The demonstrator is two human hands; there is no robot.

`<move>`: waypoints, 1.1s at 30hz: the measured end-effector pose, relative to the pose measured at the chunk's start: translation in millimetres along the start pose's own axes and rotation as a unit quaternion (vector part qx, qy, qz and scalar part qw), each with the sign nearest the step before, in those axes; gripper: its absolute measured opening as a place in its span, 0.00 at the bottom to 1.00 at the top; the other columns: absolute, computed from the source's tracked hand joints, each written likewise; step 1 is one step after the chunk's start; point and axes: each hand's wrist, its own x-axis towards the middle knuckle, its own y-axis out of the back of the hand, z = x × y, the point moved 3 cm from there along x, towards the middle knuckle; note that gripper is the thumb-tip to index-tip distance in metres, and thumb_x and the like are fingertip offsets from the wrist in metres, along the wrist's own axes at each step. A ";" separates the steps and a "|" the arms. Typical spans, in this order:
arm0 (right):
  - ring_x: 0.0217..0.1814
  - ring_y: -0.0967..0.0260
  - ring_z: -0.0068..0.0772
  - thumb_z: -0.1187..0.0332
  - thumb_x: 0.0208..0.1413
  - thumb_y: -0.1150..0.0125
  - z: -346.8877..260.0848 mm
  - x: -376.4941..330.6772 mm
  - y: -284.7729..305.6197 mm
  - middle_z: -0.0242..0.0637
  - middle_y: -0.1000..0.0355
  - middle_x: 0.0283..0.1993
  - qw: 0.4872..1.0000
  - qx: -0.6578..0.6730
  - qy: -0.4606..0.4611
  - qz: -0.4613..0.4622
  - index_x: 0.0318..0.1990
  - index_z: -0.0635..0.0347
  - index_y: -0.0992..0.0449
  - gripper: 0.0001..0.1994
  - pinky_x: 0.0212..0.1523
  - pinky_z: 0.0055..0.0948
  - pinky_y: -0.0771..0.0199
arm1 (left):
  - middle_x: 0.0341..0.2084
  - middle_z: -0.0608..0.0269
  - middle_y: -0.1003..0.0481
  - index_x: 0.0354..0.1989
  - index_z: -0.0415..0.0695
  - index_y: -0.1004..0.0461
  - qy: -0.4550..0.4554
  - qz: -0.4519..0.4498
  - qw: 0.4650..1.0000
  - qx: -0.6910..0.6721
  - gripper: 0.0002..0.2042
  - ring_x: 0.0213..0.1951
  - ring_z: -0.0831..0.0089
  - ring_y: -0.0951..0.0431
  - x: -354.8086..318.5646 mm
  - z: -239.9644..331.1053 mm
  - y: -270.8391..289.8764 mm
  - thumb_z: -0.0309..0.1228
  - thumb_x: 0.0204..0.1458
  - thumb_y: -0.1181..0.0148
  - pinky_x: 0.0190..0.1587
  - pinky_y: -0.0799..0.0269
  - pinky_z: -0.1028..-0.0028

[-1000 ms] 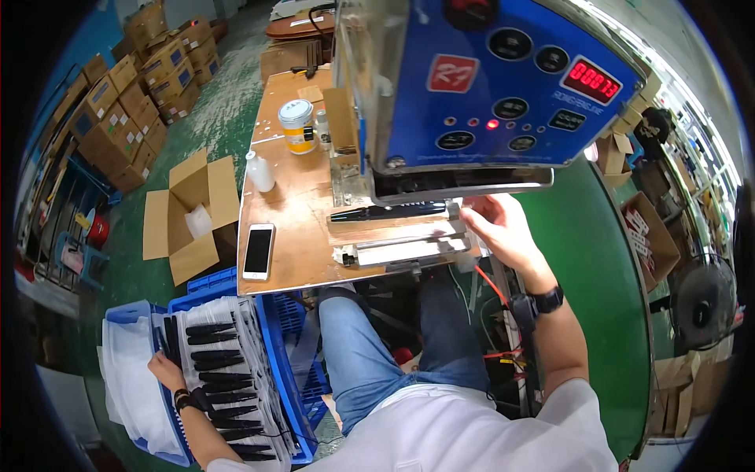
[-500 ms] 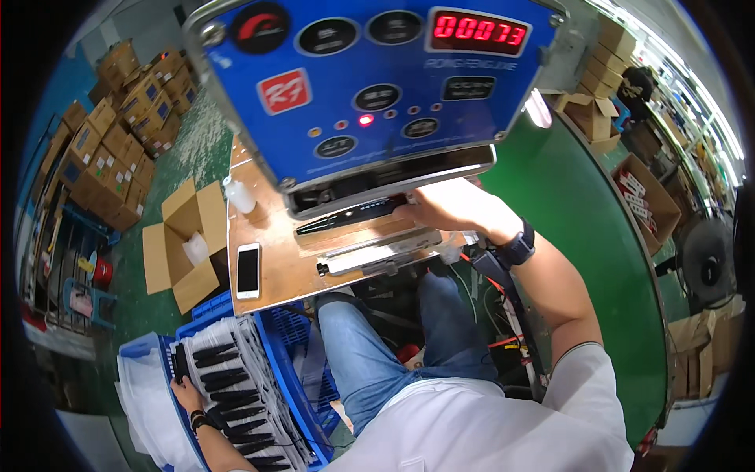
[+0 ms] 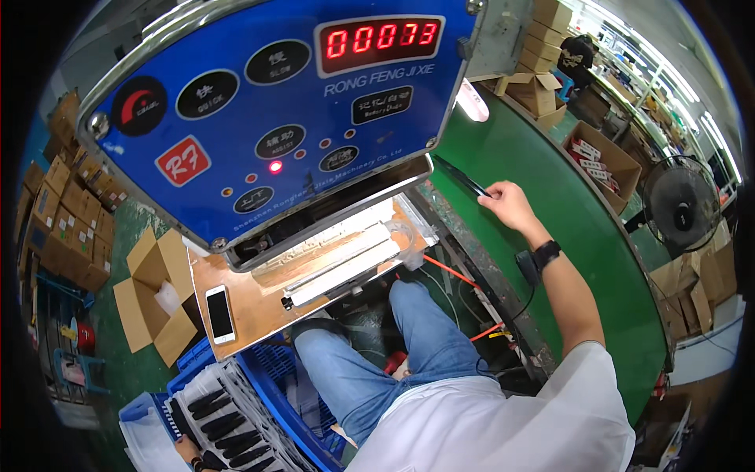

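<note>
My right hand [image 3: 507, 204], stretched out over the green conveyor belt [image 3: 582, 259], pinches the near end of a long, narrow black piece [image 3: 462, 177]. The piece slants to the far left, low over the belt; I cannot tell whether it touches. At the lower left, my left hand [image 3: 187, 450] is partly cut off by the view's dark rim. Its fingers close on a similar black piece [image 3: 180, 419] at the edge of a blue crate [image 3: 263, 393]. Several black pieces [image 3: 224, 427] lie in a row on white wrapping inside that crate.
A machine's blue control panel [image 3: 275, 102] with a lit red display fills the upper left. Under it, a pale bar-shaped fixture [image 3: 338, 271] crosses the wooden table [image 3: 252, 330], beside a white phone [image 3: 220, 315]. An open carton [image 3: 153, 295] stands left, a black fan [image 3: 680, 204] right.
My right hand has moved right from the fixture to the belt, carrying the black piece. The left hand stays at the crate. The whole view has shifted, with the panel looming larger.
</note>
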 end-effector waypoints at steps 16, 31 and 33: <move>0.45 0.19 0.60 0.58 0.50 0.24 15.0 117.8 -118.6 0.62 0.20 0.40 0.986 -0.158 -0.040 0.039 0.34 0.71 0.15 0.19 0.51 0.50 0.21 | 0.33 0.32 0.18 0.38 0.25 0.20 -0.096 -0.026 0.995 -0.025 0.20 0.36 0.39 0.18 -91.1 51.6 72.5 0.38 0.60 0.35 0.46 0.22 0.52; 0.80 0.47 0.71 0.37 0.37 0.20 67.7 80.4 -34.0 0.57 0.47 0.82 0.945 -0.201 -0.121 -0.229 0.78 0.50 0.38 0.59 0.78 0.58 0.42 | 0.49 0.62 0.22 0.60 0.35 0.26 -0.286 -0.062 0.868 -0.401 0.17 0.46 0.72 0.23 -203.9 317.3 175.2 0.29 0.66 0.35 0.49 0.26 0.74; 0.80 0.47 0.71 0.37 0.37 0.19 64.3 71.3 -40.1 0.58 0.48 0.82 0.946 -0.197 -0.097 -0.239 0.79 0.49 0.40 0.60 0.78 0.58 0.42 | 0.47 0.58 0.21 0.57 0.35 0.24 -0.366 -0.094 0.828 -0.414 0.16 0.44 0.71 0.23 -250.5 391.5 187.8 0.26 0.63 0.34 0.47 0.27 0.74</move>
